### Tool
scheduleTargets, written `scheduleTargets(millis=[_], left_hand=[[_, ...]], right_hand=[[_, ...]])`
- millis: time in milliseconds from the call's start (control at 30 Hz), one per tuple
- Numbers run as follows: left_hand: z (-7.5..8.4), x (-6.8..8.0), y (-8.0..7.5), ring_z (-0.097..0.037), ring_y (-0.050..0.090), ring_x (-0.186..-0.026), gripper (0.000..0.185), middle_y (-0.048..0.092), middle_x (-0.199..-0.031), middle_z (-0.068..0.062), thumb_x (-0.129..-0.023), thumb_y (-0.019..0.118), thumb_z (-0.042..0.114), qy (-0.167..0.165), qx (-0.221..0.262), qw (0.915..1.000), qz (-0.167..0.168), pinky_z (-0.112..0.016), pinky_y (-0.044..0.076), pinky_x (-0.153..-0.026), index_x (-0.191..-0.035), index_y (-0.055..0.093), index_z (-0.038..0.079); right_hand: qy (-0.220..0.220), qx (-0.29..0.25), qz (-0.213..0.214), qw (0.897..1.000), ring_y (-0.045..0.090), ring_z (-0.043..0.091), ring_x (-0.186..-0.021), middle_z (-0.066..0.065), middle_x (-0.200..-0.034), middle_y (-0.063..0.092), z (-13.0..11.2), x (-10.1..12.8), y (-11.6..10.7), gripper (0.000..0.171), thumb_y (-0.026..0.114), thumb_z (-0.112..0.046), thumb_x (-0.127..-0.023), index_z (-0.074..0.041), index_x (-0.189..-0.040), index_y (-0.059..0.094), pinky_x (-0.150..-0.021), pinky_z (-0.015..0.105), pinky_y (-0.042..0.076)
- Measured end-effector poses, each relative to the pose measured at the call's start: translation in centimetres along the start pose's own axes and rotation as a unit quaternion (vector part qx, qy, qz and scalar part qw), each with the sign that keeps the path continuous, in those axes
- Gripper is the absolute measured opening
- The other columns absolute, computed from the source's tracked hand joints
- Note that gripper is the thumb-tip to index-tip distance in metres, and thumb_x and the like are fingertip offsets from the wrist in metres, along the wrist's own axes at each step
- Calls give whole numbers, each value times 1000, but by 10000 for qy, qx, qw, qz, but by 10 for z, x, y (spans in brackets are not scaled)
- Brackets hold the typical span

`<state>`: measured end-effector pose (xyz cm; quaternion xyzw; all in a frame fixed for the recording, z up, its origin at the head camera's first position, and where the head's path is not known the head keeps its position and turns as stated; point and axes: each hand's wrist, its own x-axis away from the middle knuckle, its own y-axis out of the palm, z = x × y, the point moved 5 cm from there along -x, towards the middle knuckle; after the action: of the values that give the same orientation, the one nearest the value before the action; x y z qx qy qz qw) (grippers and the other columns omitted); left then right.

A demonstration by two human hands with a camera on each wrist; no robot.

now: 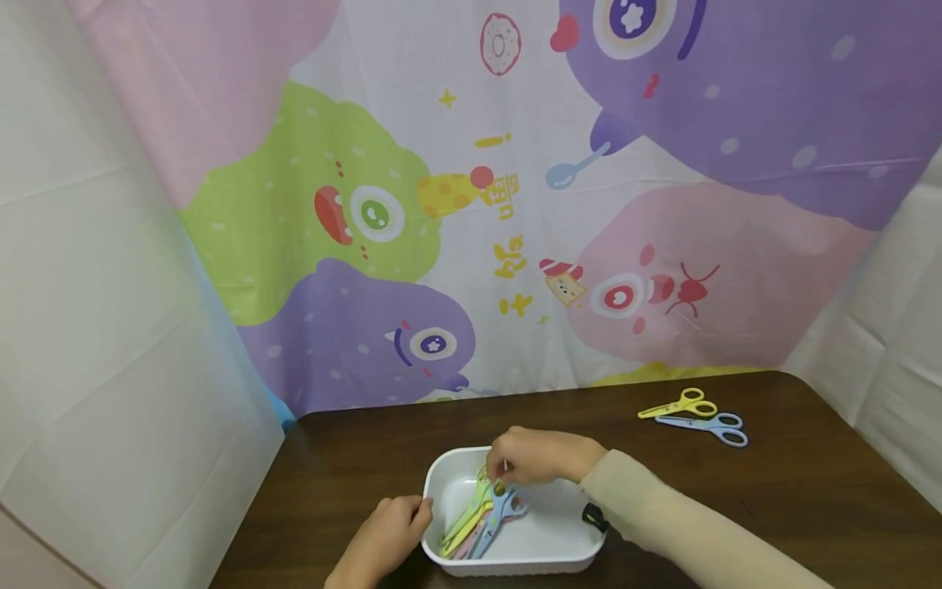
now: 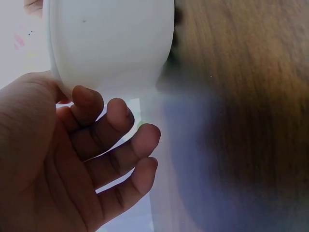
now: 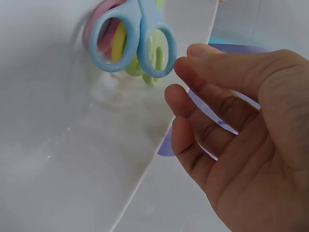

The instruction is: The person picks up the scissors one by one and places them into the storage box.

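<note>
The white tray (image 1: 548, 532) sits at the front of the dark brown counter (image 1: 795, 474). It contains four pairs of scissors, grouped toward the left side with their blades pointing to the front left: green scissors (image 1: 471, 505), yellow scissors (image 1: 464, 533), pink scissors (image 1: 473, 543) and light blue scissors (image 1: 491, 523). The light blue pair lies uppermost, its finger rings overlapping the handles of the others.

Left hand (image 1: 386, 532): positioned at the left side of the tray. Its grip is closed lightly over the rim, thumb inside and index finger against the outer wall; the remaining fingers are loosely bent and spaced apart.

Right hand (image 1: 540, 456): positioned over the handle end of the scissors, its forearm in a beige sleeve (image 1: 662, 507). The thumb and index finger meet at the edge of one light blue ring. From here I cannot tell whether this grip has hold of it. The other fingers are half bent.

Two further pairs, yellow (image 1: 673, 407) and light blue (image 1: 695, 423), lie side by side at the counter's right rear, before a cartoon-printed curtain (image 1: 456, 270).
</note>
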<state>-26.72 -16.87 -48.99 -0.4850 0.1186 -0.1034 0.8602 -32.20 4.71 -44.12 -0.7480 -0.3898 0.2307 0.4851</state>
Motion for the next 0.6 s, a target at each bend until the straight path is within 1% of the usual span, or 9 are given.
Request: scheduleTargets(millis=[100, 233, 333, 467, 600], left_hand=[[0, 0, 0, -7, 44, -60, 34, 41, -61, 11, -103, 55, 25, 0, -15, 10000, -8, -27, 39, -59, -69, 58, 21], [0, -1, 1, -7, 47, -63, 31, 49, -64, 10, -103, 55, 26, -2, -43, 10000, -60, -29, 41, -60, -74, 64, 19], [0, -2, 0, -8, 49, -65, 29, 56, -68, 9, -103, 56, 26, -19, -87, 9999, -91, -30, 43, -61, -78, 68, 18], [0, -2, 0, -9, 49, -66, 30, 58, -69, 8, -103, 55, 28, -63, -93, 9999, -129, -31, 43, -62, -79, 69, 18], [0, -2, 1, -8, 49, -65, 31, 56, -67, 8, -104, 55, 28, -83, -55, 9998, -186, -31, 43, -61, -77, 67, 18]], right_hand=[[13, -68, 52, 10000, 58, -2, -81, -5, -95, 73, 0, 4, -3, 10, 74, -6, -93, -10, -101, 79, -75, 17, 51], [11, -161, 152, 9998, 56, -2, -80, -10, -92, 70, 2, 9, -9, 7, 75, -13, -94, -11, -100, 78, -75, 18, 50], [65, -204, 232, 9995, 56, -2, -82, -12, -92, 69, 5, 13, -12, 8, 74, -16, -96, -13, -101, 78, -77, 19, 51], [60, -259, 435, 9987, 62, 5, -90, -8, -97, 72, 9, 21, -17, 12, 72, -18, -97, -11, -105, 78, -85, 27, 55], [83, -363, 583, 9976, 68, 15, -101, 0, -106, 75, 14, 29, -18, 19, 71, -22, -98, -9, -111, 76, -92, 31, 55]])
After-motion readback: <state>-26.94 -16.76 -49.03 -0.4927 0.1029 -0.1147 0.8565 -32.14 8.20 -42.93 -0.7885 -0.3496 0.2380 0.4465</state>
